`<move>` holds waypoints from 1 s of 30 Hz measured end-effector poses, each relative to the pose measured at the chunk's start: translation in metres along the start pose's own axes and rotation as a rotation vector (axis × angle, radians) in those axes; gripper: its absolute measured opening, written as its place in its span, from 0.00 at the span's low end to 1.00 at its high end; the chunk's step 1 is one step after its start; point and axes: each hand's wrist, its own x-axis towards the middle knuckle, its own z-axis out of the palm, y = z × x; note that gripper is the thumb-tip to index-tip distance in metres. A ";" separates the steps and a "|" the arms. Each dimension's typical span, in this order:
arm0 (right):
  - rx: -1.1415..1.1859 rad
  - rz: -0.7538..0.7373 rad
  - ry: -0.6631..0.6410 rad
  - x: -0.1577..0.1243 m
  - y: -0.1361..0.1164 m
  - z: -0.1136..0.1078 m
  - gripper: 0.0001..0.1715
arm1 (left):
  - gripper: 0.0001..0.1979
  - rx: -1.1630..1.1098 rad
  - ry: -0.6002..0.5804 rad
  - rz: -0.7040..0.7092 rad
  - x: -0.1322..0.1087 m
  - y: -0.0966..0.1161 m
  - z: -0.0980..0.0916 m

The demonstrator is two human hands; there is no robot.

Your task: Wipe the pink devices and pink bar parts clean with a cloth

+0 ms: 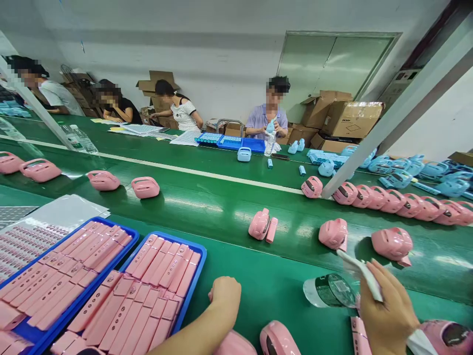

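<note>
My left hand (226, 292) is closed above the near worktop, its fingers turned away. A bit of pink shows beside them, but what it holds is hidden. Below that wrist, a glossy pink case (236, 344) is cut off by the bottom edge. Another pink case (278, 339) with a dark panel lies just right of it. In my right hand (388, 308) is a folded white cloth (364, 276), pinched between thumb and fingers. Near that hand are a clear bottle (330, 291) on its side, a pink bar (360, 335) and a pink case with a dark window (449, 335).
Two blue trays (202, 256) of pink bars stand at left, beside sheets of stickers (66, 217). Pink handled cases (145, 187) sit along the green conveyor (207, 197). A slanted white post (399, 103) rises at right. Several co-workers sit opposite, one handling a light-blue piece (271, 126).
</note>
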 end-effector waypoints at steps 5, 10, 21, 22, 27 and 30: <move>0.029 -0.152 -0.094 -0.008 -0.007 0.012 0.16 | 0.12 0.164 0.003 -0.076 -0.034 0.019 0.019; 0.049 -0.120 -0.091 -0.007 -0.004 0.011 0.17 | 0.12 0.239 -0.058 0.009 -0.029 0.000 -0.010; 0.087 -0.014 -0.149 0.005 -0.003 0.012 0.21 | 0.15 0.233 -0.097 0.007 -0.016 -0.026 -0.047; 0.084 0.000 -0.159 0.007 -0.003 0.012 0.22 | 0.15 0.211 -0.102 -0.004 -0.014 -0.024 -0.048; 0.057 0.122 -0.221 0.022 -0.002 0.010 0.28 | 0.15 0.025 -0.108 -0.071 -0.010 -0.036 -0.064; 0.065 0.182 -0.287 0.029 -0.001 0.009 0.28 | 0.14 -0.195 -0.052 -0.043 -0.025 -0.052 -0.081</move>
